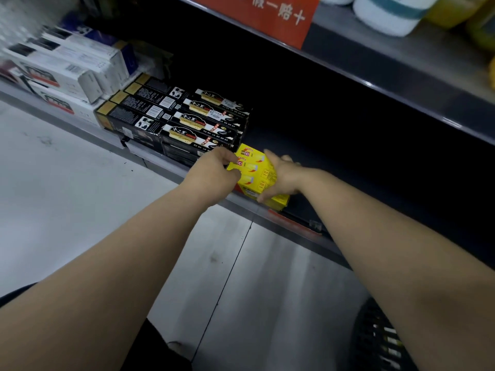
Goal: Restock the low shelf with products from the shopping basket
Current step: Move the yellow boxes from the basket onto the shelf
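Observation:
A yellow box (258, 172) with red print lies on the front part of the low shelf (171, 166), just right of the stacked black boxes (192, 121). My left hand (214, 174) holds its left side, fingers curled on the top face. My right hand (281, 175) grips its right side, thumb down the front edge and fingers behind. The black mesh shopping basket (380, 341) sits on the floor at the lower right, partly hidden by my right forearm, with light-coloured items showing inside.
White boxes (61, 68) are stacked at the shelf's left end. The shelf space to the right of the yellow box is dark. Overhead, an upper shelf carries an orange sign (257, 17), a white container (388, 14) and yellow bottles (455, 9). Grey floor lies below.

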